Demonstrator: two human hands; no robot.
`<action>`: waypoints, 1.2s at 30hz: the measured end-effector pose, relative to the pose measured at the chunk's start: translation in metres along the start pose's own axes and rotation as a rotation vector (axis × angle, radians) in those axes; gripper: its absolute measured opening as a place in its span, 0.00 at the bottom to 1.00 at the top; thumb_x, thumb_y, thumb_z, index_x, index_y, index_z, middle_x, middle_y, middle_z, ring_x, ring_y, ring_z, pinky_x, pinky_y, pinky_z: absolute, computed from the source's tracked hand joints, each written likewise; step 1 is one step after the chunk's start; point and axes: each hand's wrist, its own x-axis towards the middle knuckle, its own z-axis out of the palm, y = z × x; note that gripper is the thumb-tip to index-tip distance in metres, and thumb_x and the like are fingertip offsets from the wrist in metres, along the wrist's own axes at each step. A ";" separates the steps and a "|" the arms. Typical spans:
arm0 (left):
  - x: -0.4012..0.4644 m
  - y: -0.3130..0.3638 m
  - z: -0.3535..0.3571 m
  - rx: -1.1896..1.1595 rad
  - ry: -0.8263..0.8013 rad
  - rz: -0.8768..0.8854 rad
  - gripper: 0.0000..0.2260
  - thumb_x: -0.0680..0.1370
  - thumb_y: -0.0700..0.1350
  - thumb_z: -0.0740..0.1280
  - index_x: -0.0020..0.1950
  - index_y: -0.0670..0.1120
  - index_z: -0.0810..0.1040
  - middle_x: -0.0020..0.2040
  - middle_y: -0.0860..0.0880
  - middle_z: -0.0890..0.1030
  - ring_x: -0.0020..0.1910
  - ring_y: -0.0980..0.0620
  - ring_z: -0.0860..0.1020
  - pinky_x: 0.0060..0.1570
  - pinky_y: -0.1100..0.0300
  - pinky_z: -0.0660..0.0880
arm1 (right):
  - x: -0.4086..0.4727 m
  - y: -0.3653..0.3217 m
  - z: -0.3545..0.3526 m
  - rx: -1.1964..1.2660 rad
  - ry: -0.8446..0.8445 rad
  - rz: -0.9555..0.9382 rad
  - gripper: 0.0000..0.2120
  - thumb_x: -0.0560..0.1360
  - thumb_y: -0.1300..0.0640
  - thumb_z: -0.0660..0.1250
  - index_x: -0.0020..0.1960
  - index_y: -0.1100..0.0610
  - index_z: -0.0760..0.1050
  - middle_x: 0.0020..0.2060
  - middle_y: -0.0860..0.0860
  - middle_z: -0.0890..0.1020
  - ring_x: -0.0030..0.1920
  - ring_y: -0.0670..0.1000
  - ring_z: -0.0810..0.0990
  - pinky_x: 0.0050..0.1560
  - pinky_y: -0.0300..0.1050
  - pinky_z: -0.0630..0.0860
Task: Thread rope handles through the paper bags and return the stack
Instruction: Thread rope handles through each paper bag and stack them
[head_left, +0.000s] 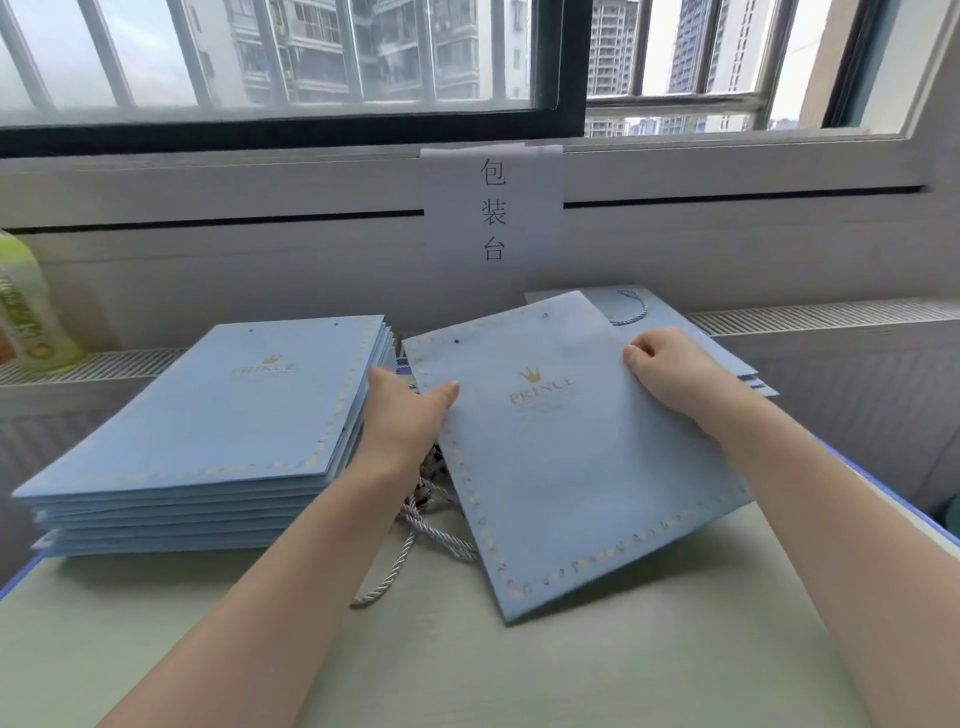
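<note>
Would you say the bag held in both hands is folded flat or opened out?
Folded flat: the bag shows as one thin sheet, its two handle holes empty, left hand and right hand gripping its side edges.

Pale green table (467, 675) set against a white wall below a dark-framed window (291, 124) with bars; daylight and apartment blocks beyond. A paper sign (492, 208) with printed characters hangs at the sill; slatted radiator tops (831, 314) flank the table.

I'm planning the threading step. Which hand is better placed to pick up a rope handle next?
Left. The left hand grips the bag at its left edge, right above the loose ropes lying between the two piles. The right hand holds the far right edge, away from them.
</note>
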 end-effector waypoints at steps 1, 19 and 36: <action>0.001 -0.001 0.000 -0.005 0.006 -0.006 0.16 0.78 0.43 0.67 0.59 0.47 0.62 0.54 0.48 0.69 0.51 0.48 0.72 0.46 0.57 0.69 | 0.000 -0.001 0.001 -0.058 0.014 0.007 0.14 0.80 0.58 0.55 0.37 0.59 0.67 0.32 0.54 0.67 0.32 0.53 0.64 0.30 0.44 0.58; -0.010 0.008 0.008 -0.159 -0.236 -0.318 0.19 0.74 0.28 0.54 0.60 0.44 0.66 0.50 0.38 0.76 0.34 0.46 0.78 0.26 0.58 0.77 | -0.025 -0.032 0.017 0.391 0.167 -0.601 0.10 0.78 0.66 0.60 0.51 0.53 0.73 0.39 0.46 0.82 0.41 0.48 0.80 0.46 0.44 0.77; -0.016 -0.006 0.019 0.219 -0.198 0.536 0.11 0.81 0.43 0.61 0.42 0.43 0.79 0.26 0.51 0.76 0.24 0.57 0.72 0.28 0.66 0.68 | -0.024 -0.032 0.032 0.235 0.262 -0.542 0.03 0.77 0.60 0.64 0.46 0.56 0.76 0.36 0.51 0.82 0.40 0.51 0.80 0.43 0.43 0.74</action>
